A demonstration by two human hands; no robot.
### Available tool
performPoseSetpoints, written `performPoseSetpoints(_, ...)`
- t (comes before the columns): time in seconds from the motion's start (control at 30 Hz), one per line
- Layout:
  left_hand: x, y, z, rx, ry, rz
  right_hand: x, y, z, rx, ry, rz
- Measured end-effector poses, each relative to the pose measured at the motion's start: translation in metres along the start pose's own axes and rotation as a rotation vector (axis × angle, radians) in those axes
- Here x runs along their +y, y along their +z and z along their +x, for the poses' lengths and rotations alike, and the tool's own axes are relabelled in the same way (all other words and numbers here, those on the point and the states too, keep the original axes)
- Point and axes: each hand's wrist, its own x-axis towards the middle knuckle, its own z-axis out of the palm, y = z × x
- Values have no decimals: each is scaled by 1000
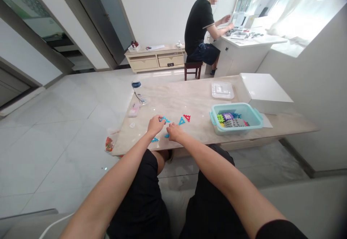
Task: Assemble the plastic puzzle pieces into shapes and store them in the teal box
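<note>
My left hand [156, 126] pinches a blue toothed building piece [165, 119] between thumb and fingers, just above the table. Close beside it, my right hand [175, 132] has its fingers drawn together; what they grip, if anything, is hidden. Partly under the right hand shows another blue piece [166, 135]. Nearer the table's front edge lies a blue triangular piece [154, 140]. Beyond the right hand, a blue triangle with an open centre [181, 121] rests next to a red triangular piece [187, 117].
A turquoise tub [236, 130] of mixed building pieces stands on the table [173, 98] at right. Behind it are a clear lid [222, 90] and a white box [267, 87]. A bottle [138, 92] and a pink box [133, 110] stand left. Another person [199, 29] sits at a far desk.
</note>
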Motion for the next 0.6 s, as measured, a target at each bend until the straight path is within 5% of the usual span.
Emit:
performPoseSetpoints(0.2,0,0,-2,18,-38,-88,17,-10,3,20,65,69)
performPoseSetpoints(0.4,5,3,-6,-55,-63,-273,64,-20,-9,116,166,204)
performPoseSetpoints(0.6,8,7,-7,-127,-103,-403,82,-35,-25,231,89,290)
